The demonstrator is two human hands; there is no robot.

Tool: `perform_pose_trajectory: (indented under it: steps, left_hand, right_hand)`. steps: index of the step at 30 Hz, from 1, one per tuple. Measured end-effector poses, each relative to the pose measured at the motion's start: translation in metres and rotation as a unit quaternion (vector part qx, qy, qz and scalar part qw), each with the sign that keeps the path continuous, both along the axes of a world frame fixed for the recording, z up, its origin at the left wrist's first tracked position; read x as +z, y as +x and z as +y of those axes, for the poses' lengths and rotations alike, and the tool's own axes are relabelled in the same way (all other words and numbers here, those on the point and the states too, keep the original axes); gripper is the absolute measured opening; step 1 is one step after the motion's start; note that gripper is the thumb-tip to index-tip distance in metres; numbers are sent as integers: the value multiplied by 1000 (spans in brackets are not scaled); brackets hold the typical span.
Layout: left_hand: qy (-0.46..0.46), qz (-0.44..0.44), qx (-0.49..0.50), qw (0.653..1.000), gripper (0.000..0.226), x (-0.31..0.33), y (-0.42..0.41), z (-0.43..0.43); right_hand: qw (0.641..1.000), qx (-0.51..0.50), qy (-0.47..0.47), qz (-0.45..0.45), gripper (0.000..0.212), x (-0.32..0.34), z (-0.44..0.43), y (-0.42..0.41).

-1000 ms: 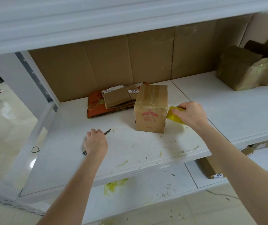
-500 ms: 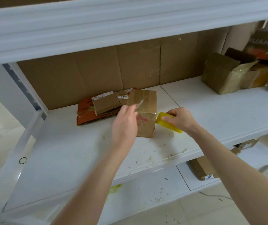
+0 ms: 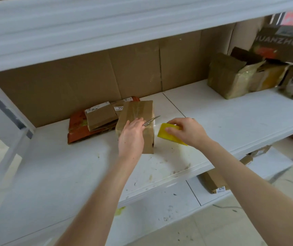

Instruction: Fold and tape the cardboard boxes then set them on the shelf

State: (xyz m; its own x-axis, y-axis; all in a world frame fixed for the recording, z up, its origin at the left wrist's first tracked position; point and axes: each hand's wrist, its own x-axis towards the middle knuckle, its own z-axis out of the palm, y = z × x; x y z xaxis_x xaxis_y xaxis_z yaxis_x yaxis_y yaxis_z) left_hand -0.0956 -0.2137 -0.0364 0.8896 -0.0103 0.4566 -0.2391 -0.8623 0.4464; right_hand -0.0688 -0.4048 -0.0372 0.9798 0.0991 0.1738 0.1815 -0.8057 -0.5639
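A small brown cardboard box (image 3: 138, 110), wrapped in clear tape, stands upright on the white shelf (image 3: 231, 121). My left hand (image 3: 131, 137) is in front of the box and grips scissors (image 3: 152, 120) whose blades point right, at the strip of clear tape stretched from the box's right edge. My right hand (image 3: 186, 130) holds a yellow tape roll (image 3: 168, 134) just right of the box, keeping that strip taut.
Flattened cardboard pieces and a red flat carton (image 3: 81, 126) lie behind and left of the box. Crumpled taped boxes (image 3: 239, 75) sit at the shelf's far right. A flat labelled carton (image 3: 213, 181) lies on the lower shelf. Scraps litter the shelf's front edge.
My left hand lifted the scissors off the shelf and carried them right to the tape strip at the box's edge. My right hand kept the yellow roll beside the box.
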Motion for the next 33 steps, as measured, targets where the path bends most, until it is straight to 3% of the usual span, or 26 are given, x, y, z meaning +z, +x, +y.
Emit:
perform_pose_trajectory:
  steps: [7, 11, 16, 18, 21, 26, 33]
  left_hand:
    - [2, -3, -1, 1000, 31, 1, 0, -1]
    - [-8, -2, 10, 1000, 31, 4, 0, -2]
    - [-26, 17, -2, 1000, 31, 13, -1, -3]
    - [-24, -16, 1, 1000, 30, 20, -6, -2]
    - [50, -102, 24, 993, 30, 30, -23, -2]
    - [131, 18, 25, 991, 50, 23, -49, -16]
    - [135, 76, 34, 987, 54, 13, -55, -29]
  right_hand:
    - [996, -37, -81, 7, 38, -5, -2, 4]
    - [1000, -10, -14, 25, 37, -8, -6, 3]
    - [998, -24, 39, 36, 20, -12, 2, 0]
    - [998, -38, 42, 40, 15, -12, 5, 1]
    - [997, -47, 43, 36, 9, -12, 8, 3]
    - [996, -76, 38, 31, 9, -13, 13, 4]
    - [993, -108, 32, 28, 12, -10, 18, 0]
